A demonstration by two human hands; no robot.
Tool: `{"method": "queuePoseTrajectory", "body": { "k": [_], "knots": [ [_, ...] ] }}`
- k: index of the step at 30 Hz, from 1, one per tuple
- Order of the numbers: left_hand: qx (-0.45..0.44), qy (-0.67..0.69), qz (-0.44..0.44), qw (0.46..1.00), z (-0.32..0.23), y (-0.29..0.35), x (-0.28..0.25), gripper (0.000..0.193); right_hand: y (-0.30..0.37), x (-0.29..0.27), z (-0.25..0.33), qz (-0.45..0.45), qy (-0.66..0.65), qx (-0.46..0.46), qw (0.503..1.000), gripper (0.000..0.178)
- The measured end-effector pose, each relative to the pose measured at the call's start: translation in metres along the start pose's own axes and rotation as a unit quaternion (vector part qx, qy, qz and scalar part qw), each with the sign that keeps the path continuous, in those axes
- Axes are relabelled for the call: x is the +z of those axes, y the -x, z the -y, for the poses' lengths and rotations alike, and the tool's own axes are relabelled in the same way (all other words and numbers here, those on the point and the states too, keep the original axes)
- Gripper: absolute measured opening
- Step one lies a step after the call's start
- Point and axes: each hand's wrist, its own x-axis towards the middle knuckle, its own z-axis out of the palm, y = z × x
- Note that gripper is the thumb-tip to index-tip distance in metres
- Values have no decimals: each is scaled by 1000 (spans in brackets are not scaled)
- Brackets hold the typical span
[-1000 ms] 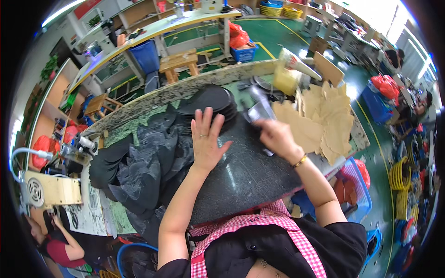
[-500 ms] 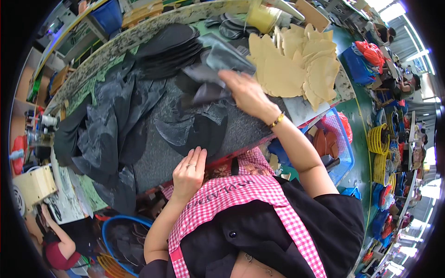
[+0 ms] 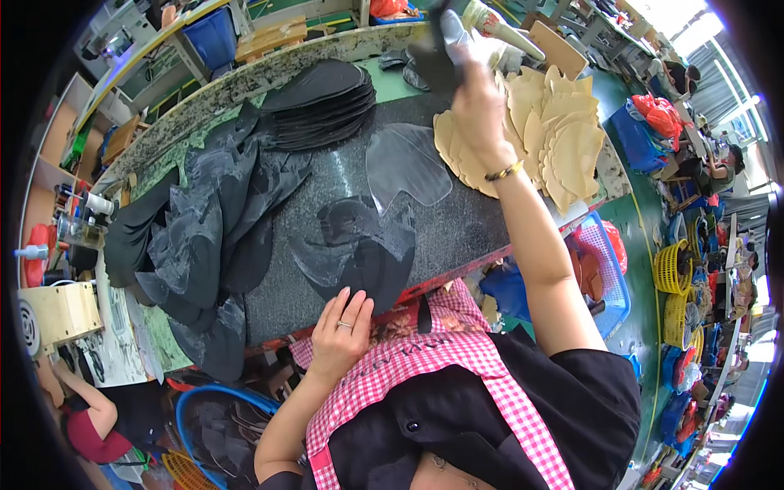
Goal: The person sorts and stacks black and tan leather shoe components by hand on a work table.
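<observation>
At 6 o'clock on the dark-topped bench (image 3: 478,219), the unclenched left grip (image 3: 343,335) rests on a black curved sheet (image 3: 376,265), apparently steadying it, while between 1 and 2 o'clock the right grip (image 3: 480,114) appears clenched on a blurred dark piece (image 3: 434,69).

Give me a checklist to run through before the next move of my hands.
1. Left hand at the near edge of the curved black sheet pieces: ok.
2. Right hand off the translucent grey notched sheet: ok.
3. Secure grip on the blurred dark object: cannot tell.
4. Neat pile of flat black pieces free of both hands: ok.
5. Jagged-edged tan sheets fully visible: not ok, right hand partly covers them.
</observation>
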Motion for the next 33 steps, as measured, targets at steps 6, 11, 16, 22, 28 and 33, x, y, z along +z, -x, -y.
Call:
{"method": "queuePoseTrajectory", "body": {
  "k": [6, 11, 16, 22, 28, 33],
  "knots": [
    [-50, 72, 53, 995, 0, -4, 10, 37, 68, 33, -6, 231, 71, -153, 958, 49],
    [-39, 51, 43, 997, 0, -3, 13, 38, 47, -42, -15, 260, -54, 105, 958, 42],
    [-53, 75, 11, 996, -1, -37, 0, 40, 78, -57, -58, 287, 115, 169, 936, 38],
    [-61, 184, -29, 981, 5, -100, 5, 27, 65, -46, -34, 320, 126, 195, 919, 25],
    [-56, 260, -15, 964, 4, -151, 25, 39, 69, -35, -36, 230, 64, -9, 971, 17],
    [-22, 155, 69, 985, 20, -185, 66, 68, 82, -35, -63, 260, -173, 192, 930, 14]
  ]
}}
